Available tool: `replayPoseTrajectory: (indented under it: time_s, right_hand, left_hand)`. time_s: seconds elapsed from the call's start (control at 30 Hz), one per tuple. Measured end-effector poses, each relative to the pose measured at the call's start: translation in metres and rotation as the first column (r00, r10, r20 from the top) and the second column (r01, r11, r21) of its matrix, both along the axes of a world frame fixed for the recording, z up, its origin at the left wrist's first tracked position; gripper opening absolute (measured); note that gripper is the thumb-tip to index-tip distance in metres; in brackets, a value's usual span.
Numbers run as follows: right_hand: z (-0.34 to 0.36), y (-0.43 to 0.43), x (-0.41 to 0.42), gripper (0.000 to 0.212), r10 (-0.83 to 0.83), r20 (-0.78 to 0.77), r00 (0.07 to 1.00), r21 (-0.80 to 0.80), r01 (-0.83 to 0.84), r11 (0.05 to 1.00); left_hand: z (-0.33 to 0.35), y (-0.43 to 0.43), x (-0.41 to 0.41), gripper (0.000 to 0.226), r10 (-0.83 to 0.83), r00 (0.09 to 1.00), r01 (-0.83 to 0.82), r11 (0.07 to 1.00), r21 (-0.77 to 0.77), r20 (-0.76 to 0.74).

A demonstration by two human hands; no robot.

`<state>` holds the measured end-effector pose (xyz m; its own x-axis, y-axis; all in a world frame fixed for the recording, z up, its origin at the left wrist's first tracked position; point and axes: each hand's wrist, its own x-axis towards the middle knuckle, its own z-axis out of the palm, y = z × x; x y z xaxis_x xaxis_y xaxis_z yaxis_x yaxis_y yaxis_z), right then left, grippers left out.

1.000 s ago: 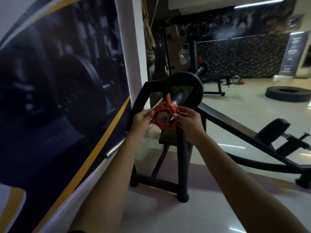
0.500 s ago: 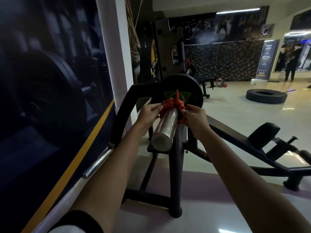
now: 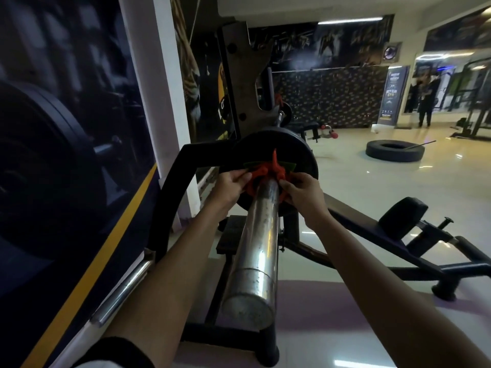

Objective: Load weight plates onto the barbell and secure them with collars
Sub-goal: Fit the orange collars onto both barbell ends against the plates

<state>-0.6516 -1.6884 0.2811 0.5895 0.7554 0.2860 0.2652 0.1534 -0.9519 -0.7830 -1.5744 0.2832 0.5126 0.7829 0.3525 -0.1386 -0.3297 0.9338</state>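
I see the orange plastic clamp collar (image 3: 265, 179) ringed around the long polished steel barbell sleeve (image 3: 259, 245), sitting right up against the face of the round black weight plate (image 3: 297, 158) that is already on that sleeve. My left hand (image 3: 229, 188) has its grip closed on the collar's left side, fingers (image 3: 240, 176) curled over the rim, and my right hand (image 3: 301, 193) pinches the collar's right side, fingertips pressed to the orange plastic beside the sleeve. One orange lever stands upright from the collar's top, in front of the plate. The sleeve runs from the collar toward me, its blunt end nearest the camera, above the black steel rack frame (image 3: 172, 197). Beyond the plate, a large black tyre (image 3: 394, 151) lies flat on the glossy floor (image 3: 372, 195).
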Motion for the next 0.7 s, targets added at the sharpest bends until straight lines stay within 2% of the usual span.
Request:
replayPoseTrajectory:
  time_s: [0.07,0.1,0.17,0.2,0.27,0.3,0.33,0.37,0.43,0.53,0.7]
  right_hand:
    - [0.000,0.000,0.003,0.037,-0.080,0.307,0.948,-0.058,0.103,0.993]
    - [0.003,-0.003,0.007,0.046,-0.095,0.462,0.882,-0.044,0.129,0.991]
    - [0.012,-0.012,0.020,0.069,-0.016,0.692,0.721,-0.022,0.044,0.999]
    - [0.017,-0.014,0.025,0.084,0.036,0.796,0.604,-0.043,-0.003,0.999]
    - [0.033,-0.003,0.029,0.111,0.072,0.961,0.268,-0.104,0.107,0.989]
    - [0.040,-0.003,0.033,0.119,0.081,0.988,0.131,-0.101,0.157,0.982]
    - [0.047,-0.003,0.037,0.122,0.090,0.995,0.043,-0.097,0.199,0.975]
    - [0.049,-0.002,0.039,0.122,0.094,0.996,0.008,-0.093,0.219,0.971]
    - [0.045,0.001,0.041,0.114,0.065,0.998,0.001,-0.064,0.203,0.977]
    - [0.035,0.001,0.044,0.106,-0.010,0.998,0.059,0.000,0.167,0.986]
    - [0.011,-0.002,0.045,0.100,-0.118,0.974,0.192,0.098,0.111,0.989]
  left_hand:
    - [-0.001,-0.002,-0.004,0.027,-0.056,0.998,0.056,0.998,0.005,0.035]
    - [-0.004,-0.004,-0.004,0.027,-0.074,0.996,0.074,0.997,0.002,0.053]
    - [-0.007,-0.009,-0.002,0.026,-0.067,0.994,0.068,0.998,-0.017,0.085]
    - [-0.008,-0.010,-0.004,0.025,-0.062,0.994,0.064,0.998,-0.013,0.087]
    - [-0.008,0.011,-0.007,0.022,-0.146,0.985,0.144,0.989,0.034,0.093]
    - [-0.008,0.011,-0.007,0.022,-0.156,0.985,0.151,0.986,0.069,0.068]
    - [-0.007,0.010,-0.005,0.020,-0.149,0.988,0.144,0.985,0.098,0.042]
    - [-0.005,0.007,-0.005,0.019,-0.152,0.988,0.147,0.983,0.108,0.039]
    - [-0.005,0.006,-0.006,0.023,-0.141,0.989,0.135,0.982,0.131,0.034]
    - [-0.003,0.014,-0.001,0.031,-0.083,0.996,0.083,0.972,0.220,-0.008]
    - [0.007,0.019,0.005,0.025,0.076,0.991,-0.025,0.915,0.403,-0.111]
